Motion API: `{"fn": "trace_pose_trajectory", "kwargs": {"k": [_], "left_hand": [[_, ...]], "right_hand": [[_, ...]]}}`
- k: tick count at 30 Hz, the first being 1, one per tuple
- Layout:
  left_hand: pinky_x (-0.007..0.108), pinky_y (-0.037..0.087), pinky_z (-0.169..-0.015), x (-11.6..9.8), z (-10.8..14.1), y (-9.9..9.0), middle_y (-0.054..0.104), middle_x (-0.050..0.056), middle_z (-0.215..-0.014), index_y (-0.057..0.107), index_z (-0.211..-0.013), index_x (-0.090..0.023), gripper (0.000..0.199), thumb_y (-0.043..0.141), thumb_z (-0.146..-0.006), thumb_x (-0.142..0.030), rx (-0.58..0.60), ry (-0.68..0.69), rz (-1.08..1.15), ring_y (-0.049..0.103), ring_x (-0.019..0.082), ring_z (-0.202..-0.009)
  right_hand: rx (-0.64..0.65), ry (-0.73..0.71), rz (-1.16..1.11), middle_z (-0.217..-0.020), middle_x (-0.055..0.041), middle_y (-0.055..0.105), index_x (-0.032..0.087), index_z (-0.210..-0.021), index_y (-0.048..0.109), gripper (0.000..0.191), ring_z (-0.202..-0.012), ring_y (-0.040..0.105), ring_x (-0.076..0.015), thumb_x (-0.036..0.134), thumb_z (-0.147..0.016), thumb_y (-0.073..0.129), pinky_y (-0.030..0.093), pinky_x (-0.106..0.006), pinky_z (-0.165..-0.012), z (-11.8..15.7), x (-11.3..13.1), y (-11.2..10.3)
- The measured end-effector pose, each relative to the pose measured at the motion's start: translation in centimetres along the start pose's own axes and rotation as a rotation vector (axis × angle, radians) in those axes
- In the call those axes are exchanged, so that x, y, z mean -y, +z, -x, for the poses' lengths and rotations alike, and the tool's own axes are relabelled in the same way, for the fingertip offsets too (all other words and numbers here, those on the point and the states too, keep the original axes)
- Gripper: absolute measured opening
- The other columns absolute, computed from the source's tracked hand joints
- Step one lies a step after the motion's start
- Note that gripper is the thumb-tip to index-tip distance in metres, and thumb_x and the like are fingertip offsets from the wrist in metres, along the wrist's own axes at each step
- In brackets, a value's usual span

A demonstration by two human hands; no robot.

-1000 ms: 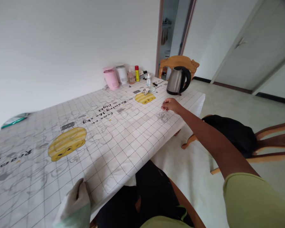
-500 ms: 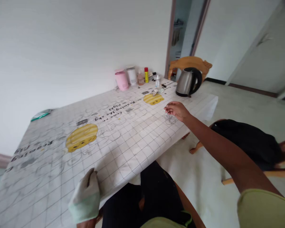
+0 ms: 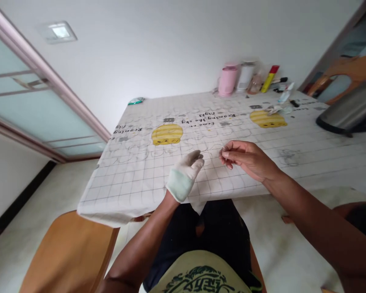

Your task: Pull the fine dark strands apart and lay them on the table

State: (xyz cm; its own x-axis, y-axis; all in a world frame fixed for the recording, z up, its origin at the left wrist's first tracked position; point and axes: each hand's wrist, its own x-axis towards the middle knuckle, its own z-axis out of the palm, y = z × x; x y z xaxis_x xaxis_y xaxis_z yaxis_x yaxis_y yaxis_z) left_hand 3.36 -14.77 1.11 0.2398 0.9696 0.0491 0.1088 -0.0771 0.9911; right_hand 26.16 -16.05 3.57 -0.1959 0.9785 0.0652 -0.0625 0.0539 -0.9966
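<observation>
- Head view, clock centred on its middle: I have the left hand [image 3: 186, 171] at 6 o'clock, white-gloved, above the table [image 3: 134, 191]. Its thumb and fingers stand slightly parted; I cannot tell whether they grip anything.
- I see the right hand [image 3: 225, 155] at 3 o'clock, bare, pinching a strand [image 3: 218, 145] between thumb and fingertips.
- That strand sits between the hands, arcing from the right fingertips towards the left hand; it is too fine for me to follow to its end.
- Farther out at 3 o'clock, I make out a thin grey tangle [image 3: 289, 156] lying on the table, near the right wrist.
- Between 2 and 3 o'clock, a kettle [image 3: 350, 106], cut by the view's edge.
- At 2 o'clock, a yellow can [image 3: 269, 80]; nearer 1, a pink container [image 3: 227, 82].
- At 10 o'clock, a green packet [image 3: 136, 101].
- At 8 o'clock, a chair [image 3: 70, 250].
</observation>
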Motion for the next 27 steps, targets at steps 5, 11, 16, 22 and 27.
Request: {"fn": "trace_pose_trajectory", "kwargs": {"k": [5,11,16,22,27], "left_hand": [[0.033,0.059,-0.079,1.5,0.9,-1.8,0.079,0.013,-0.100,0.076,-0.115,-0.011,0.040,0.068,-0.091,-0.042,0.006,-0.121,0.202,0.073,0.020,-0.083],[0.030,0.058,-0.072,3.9,1.9,-3.6,0.079,0.011,-0.093,0.078,-0.113,-0.010,0.039,0.068,-0.090,-0.040,-0.035,-0.163,0.302,0.071,0.016,-0.072],[0.031,0.058,-0.069,5.2,2.8,-4.8,0.078,0.011,-0.086,0.078,-0.108,-0.008,0.042,0.074,-0.085,-0.042,-0.061,-0.226,0.358,0.069,0.015,-0.068],[0.033,0.059,-0.077,5.8,4.8,-6.5,0.079,0.014,-0.099,0.075,-0.116,-0.008,0.043,0.072,-0.086,-0.039,-0.101,-0.287,0.284,0.073,0.018,-0.077],[0.038,0.051,-0.107,2.4,6.1,-6.0,0.071,0.012,-0.134,0.066,-0.136,-0.019,0.051,0.072,-0.088,-0.033,-0.248,-0.074,0.046,0.066,0.026,-0.125]], "right_hand": [[0.040,0.016,-0.051,-0.102,-0.0094,0.076,0.022,-0.088,0.069,0.019,-0.087,0.067,-0.0218,0.037,-0.084,0.081,0.051,-0.032,-0.064,-1.2,-1.4,3.1],[0.066,-0.024,-0.128,-0.104,-0.0091,0.077,0.023,-0.090,0.068,0.019,-0.096,0.069,-0.0240,0.038,-0.086,0.079,0.054,-0.035,-0.073,-1.9,-2.7,5.9],[0.083,-0.044,-0.102,-0.090,-0.0065,0.075,0.023,-0.092,0.068,0.019,-0.080,0.066,-0.0200,0.040,-0.089,0.077,0.053,-0.035,-0.070,-2.4,-3.2,6.8],[0.175,-0.037,0.056,-0.087,-0.0055,0.074,0.021,-0.091,0.068,0.022,-0.071,0.062,-0.0166,0.042,-0.091,0.076,0.053,-0.032,-0.066,-2.9,-3.0,7.8],[0.161,-0.046,0.124,-0.082,-0.0035,0.074,0.023,-0.093,0.068,0.021,-0.069,0.064,-0.0163,0.042,-0.093,0.074,0.053,-0.031,-0.063,-2.9,-3.2,10.0]]}}
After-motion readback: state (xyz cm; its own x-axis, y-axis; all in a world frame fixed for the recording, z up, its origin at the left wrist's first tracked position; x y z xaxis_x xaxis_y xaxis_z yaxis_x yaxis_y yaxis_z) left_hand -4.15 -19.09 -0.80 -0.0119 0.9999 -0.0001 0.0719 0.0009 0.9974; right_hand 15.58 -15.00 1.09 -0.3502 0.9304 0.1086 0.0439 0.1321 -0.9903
